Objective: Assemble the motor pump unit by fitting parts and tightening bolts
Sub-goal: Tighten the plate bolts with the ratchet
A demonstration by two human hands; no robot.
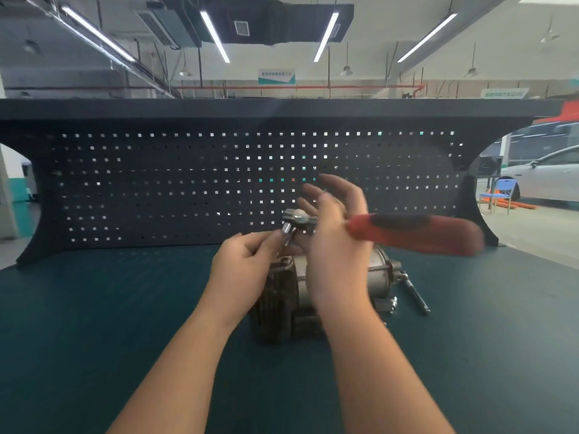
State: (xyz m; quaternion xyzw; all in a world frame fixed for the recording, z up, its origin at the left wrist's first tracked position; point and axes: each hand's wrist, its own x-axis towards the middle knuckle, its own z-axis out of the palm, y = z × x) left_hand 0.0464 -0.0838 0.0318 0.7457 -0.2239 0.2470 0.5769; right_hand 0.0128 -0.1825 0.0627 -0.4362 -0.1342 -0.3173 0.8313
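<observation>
The motor pump unit, finned dark casting joined to a steel body, sits on our green bench mat, behind our wrists. We judge it heavy, rigid and best steadied by the finned block. Above it, our left hand pinches the socket under the ratchet's head, while our right hand, fingers spread, seems to rest against the red-handled ratchet; blur hides the contact. An extension bar lies just beside the unit.
</observation>
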